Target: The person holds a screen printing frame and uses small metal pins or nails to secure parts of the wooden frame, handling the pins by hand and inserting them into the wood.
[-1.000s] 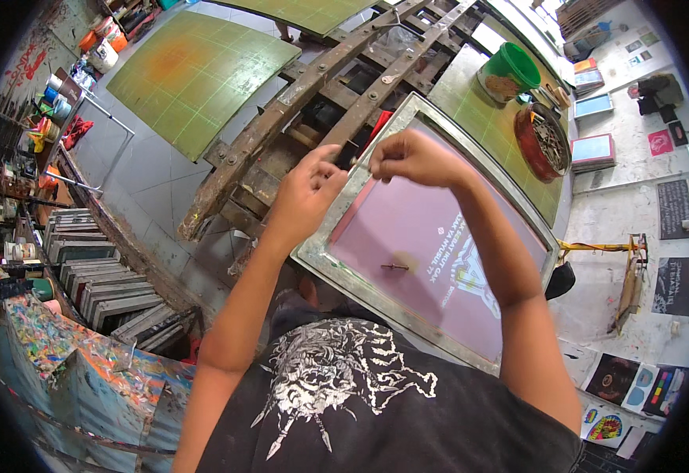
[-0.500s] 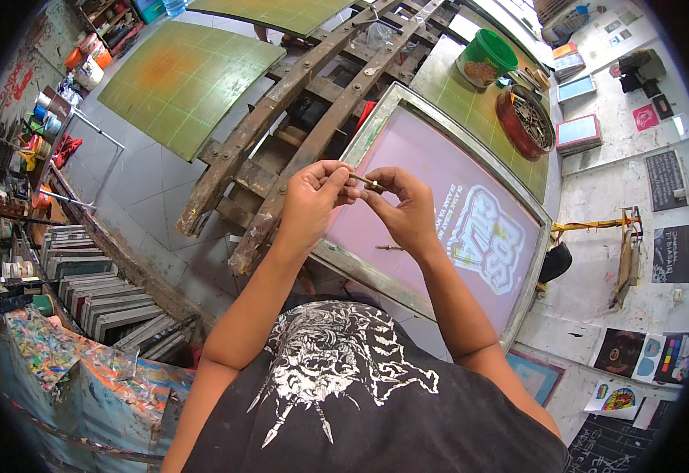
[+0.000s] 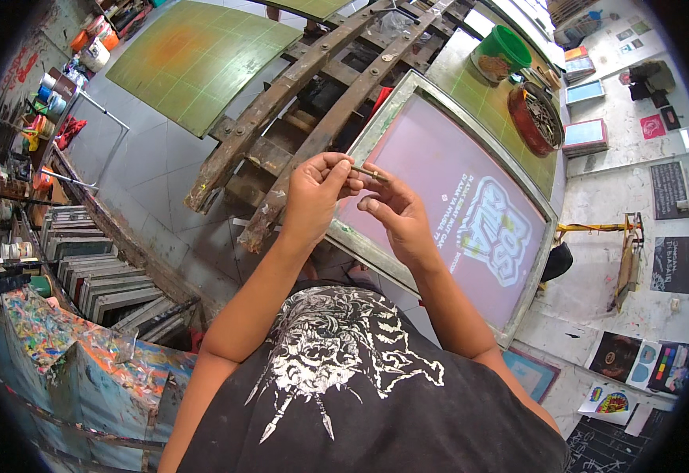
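Observation:
My left hand (image 3: 318, 191) is closed in a pinch on a thin brownish metal bolt (image 3: 358, 169), held up at chest height over the near edge of a screen-printing frame (image 3: 419, 83). The bolt points to the right, toward my right hand (image 3: 402, 221). That hand's fingers are curled at the bolt's far end, its thumb held apart below them with a gap between. A small fitting near that end is too blurred to make out. Beneath both hands lies the frame's pink mesh (image 3: 431, 150), bearing pale lettering.
Left of the frame run worn rails (image 3: 281, 110), with a green gridded board (image 3: 202, 59) beyond. A green bucket (image 3: 505, 52) and a round red tin of metal pieces (image 3: 535, 120) stand at the far right. Stacked frames (image 3: 96, 276) fill the left side.
My right thumb has parted from the fingers at the bolt's end. My left hand still pinches the bolt. A small metal piece seen below my right hand no longer shows. The view has shifted slightly.

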Demonstrator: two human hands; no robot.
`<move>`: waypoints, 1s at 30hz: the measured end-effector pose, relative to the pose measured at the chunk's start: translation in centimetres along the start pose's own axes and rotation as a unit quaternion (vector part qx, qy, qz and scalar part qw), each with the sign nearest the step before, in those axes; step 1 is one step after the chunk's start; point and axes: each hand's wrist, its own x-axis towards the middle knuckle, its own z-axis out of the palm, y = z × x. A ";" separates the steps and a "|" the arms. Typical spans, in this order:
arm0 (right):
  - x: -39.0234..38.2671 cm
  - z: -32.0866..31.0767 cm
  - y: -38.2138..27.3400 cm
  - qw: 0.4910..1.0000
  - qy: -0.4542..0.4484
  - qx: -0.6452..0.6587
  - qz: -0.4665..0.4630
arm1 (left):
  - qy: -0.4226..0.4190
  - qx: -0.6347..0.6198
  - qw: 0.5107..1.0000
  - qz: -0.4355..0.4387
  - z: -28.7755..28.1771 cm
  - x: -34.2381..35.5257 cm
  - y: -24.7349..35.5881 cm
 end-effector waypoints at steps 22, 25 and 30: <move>-2.5 -0.2 1.4 0.962 0.000 0.260 0.087 | 0.042 -0.023 0.999 0.021 0.4 -0.2 -2.4; -2.7 -0.5 1.8 0.956 0.006 0.275 0.100 | 0.049 -0.021 0.998 0.017 0.7 -0.2 -2.4; -2.0 -0.4 1.4 0.943 -0.013 0.319 0.090 | 0.048 0.010 0.999 0.022 1.2 -0.3 -3.0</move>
